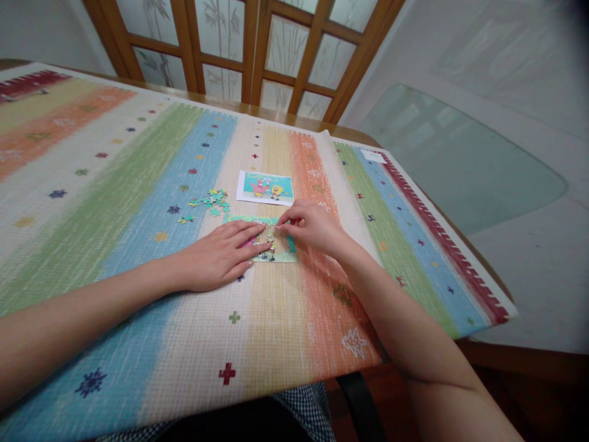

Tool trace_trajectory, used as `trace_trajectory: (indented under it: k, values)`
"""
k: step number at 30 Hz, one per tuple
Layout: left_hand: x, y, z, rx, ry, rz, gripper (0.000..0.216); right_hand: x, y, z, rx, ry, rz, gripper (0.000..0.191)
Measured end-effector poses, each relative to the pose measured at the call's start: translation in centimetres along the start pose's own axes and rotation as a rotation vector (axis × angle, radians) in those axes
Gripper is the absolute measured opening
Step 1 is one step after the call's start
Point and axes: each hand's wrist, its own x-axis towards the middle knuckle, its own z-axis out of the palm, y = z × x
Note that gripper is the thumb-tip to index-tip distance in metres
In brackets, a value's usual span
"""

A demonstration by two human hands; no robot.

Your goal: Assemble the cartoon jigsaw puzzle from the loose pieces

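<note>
A partly joined jigsaw puzzle (280,256) lies on the striped tablecloth, its border put together and tablecloth showing through gaps inside. My left hand (219,256) rests flat over the puzzle's left part with fingers stretched out, covering some of it. At the upper right of the puzzle, my right hand (309,226) has thumb and forefinger pinched together; whatever is between them is too small to make out. Just beyond the puzzle lies a printed picture card (265,188) with cartoon figures on a teal background. Left of the card sits a small heap of loose puzzle pieces (214,201).
The striped tablecloth (184,344) covers a wooden table. A small white label (373,156) lies near its far right corner. Wooden doors with glass panes (225,49) stand behind the table, and a pale wall is on the right.
</note>
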Motion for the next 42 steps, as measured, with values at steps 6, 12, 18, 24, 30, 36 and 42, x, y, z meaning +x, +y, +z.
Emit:
trace_trajectory:
  k: [6,12,18,24,30,36,42]
  values:
    - [0.0,0.0,0.0,-0.019,0.005,0.001,0.048,-0.2,-0.8,0.8,-0.112,-0.075,-0.071,0.006]
    - [0.0,0.0,0.0,-0.027,0.005,0.006,0.049,-0.1,-0.8,0.9,-0.145,-0.066,-0.082,0.009]
    - [0.0,0.1,-0.2,0.014,-0.024,-0.007,0.049,0.0,-1.4,1.4,-0.164,-0.062,-0.085,0.01]
    - [-0.1,0.1,-0.1,0.012,0.004,-0.02,0.05,0.2,-1.5,1.5,-0.132,-0.078,-0.064,0.011]
    - [-0.1,0.1,-0.2,0.007,0.004,-0.029,0.052,0.3,-1.2,1.4,-0.075,-0.08,-0.039,0.01]
    - [0.0,0.1,-0.1,0.025,-0.007,-0.025,0.051,0.2,-1.4,1.1,-0.1,-0.111,-0.028,0.011]
    - [-0.2,0.1,-0.2,0.009,0.019,-0.043,0.054,-0.5,-1.1,-0.2,-0.066,-0.165,-0.038,0.009]
